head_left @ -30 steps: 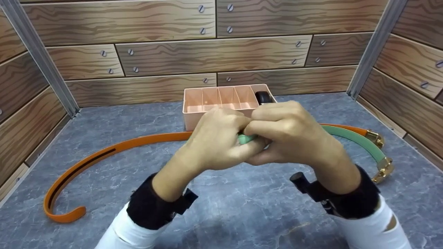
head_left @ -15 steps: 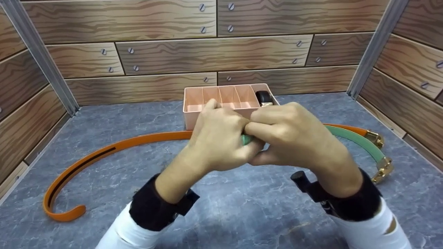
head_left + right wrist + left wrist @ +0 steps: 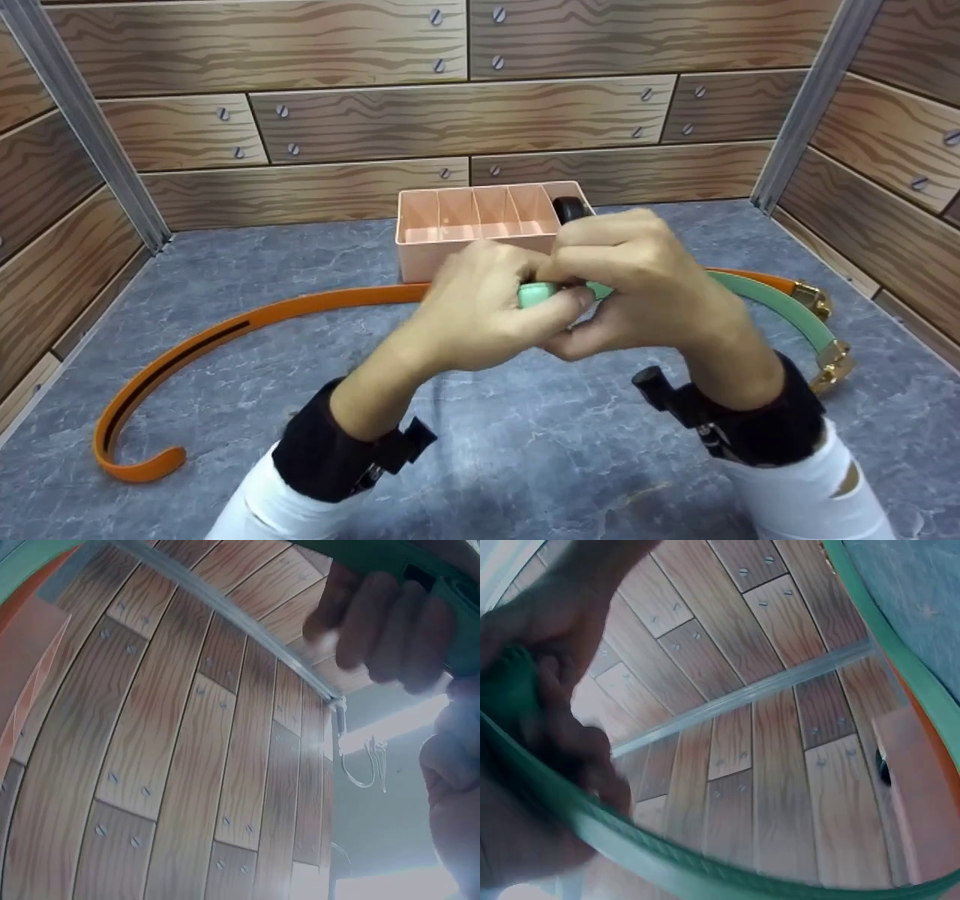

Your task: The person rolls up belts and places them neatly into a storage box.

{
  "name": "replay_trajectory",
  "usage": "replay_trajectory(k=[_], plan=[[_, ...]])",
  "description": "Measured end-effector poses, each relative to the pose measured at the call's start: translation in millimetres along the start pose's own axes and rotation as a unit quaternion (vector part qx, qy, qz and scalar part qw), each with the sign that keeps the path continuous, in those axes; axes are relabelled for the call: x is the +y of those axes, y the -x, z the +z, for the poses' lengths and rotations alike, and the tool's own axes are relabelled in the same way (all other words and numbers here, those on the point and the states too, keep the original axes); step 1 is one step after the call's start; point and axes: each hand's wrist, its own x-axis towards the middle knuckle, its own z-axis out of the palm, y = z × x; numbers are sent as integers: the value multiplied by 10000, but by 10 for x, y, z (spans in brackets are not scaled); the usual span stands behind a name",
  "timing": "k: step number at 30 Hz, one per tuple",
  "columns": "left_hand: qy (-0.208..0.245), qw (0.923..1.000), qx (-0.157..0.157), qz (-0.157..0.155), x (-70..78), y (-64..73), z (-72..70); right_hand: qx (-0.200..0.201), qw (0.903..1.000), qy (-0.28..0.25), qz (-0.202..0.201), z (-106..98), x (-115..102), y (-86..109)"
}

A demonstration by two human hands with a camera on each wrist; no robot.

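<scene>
A green belt (image 3: 772, 300) runs along the tabletop at the right and up into both hands, its gold buckle (image 3: 834, 364) lying on the surface. Its other end is coiled, and the coil shows between the fingers in the head view. My left hand (image 3: 487, 307) grips this coil, thumb along its near side. Against it, my right hand (image 3: 634, 281) pinches the belt just to the right of the coil. In the left wrist view the green strap (image 3: 667, 859) sweeps away in a wide loop. The fingers hide much of the coil.
An orange belt (image 3: 300, 306) lies in a long curve behind the hands, its gold buckle (image 3: 814, 300) at right. Behind stands a pink divided box (image 3: 420, 259) with a rolled black belt (image 3: 568, 208) in its right compartment. Wood-patterned walls enclose the table.
More of the green coil shows between my hands now. My right hand has shifted slightly up and right, and the left index finger, raised half a second ago, is down again.
</scene>
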Motion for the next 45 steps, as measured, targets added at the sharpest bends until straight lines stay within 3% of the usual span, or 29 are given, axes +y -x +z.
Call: replay_trajectory(k=[1,3,4,6,10,13,16,18,19,21,22,24,26,27,32,36,39,42,45], plan=[[-613,9979,99,-191,11,5,8,-248,9994,242,33,-8,-3,13],[-1647,9846,142,-571,24,16,22,-739,9940,808,65,-14,-9,37],[-1968,9780,105,-688,22,21,29,-941,9901,1045,52,-12,-13,49],[-2114,9740,-82,-812,19,22,33,-1189,9842,1313,7,2,-14,62],[-1416,9861,-319,-804,11,22,3,-1023,9915,801,-2,11,-7,58],[-393,9978,-437,-292,-9,10,-22,-681,9974,229,-62,-4,-21,35],[863,9934,-674,335,-37,-10,-36,-379,9991,-128,-135,-30,-43,16],[1123,9901,-685,491,-41,-18,-42,-316,9992,-173,-142,-44,-57,14],[957,9928,-598,402,-35,-16,-47,-350,9993,-103,-109,-49,-63,17],[104,9994,-339,-24,-9,-6,-53,-599,9979,255,-34,-48,-75,28],[-416,9983,-268,-292,3,0,-51,-785,9957,485,11,-41,-79,37],[-1223,9891,-278,-773,27,9,-44,-1127,9897,875,83,-21,-79,60],[-1594,9823,-308,-938,39,14,-29,-1325,9855,1058,96,0,-73,74],[-1583,9828,-328,-889,39,15,-21,-1333,9859,1010,86,9,-65,79],[-724,9972,-119,-148,9,20,-22,-829,9964,194,-26,-11,-4,57],[-310,9986,68,432,-21,22,-15,-447,9987,-254,51,-49,83,75],[62,9974,41,713,-49,16,-1,-228,9983,-526,137,-61,124,87],[1165,9899,-315,737,-78,-3,7,40,9953,-946,193,-86,115,62],[2241,9714,-573,532,-92,-24,16,231,9910,-1302,224,-116,88,38]])
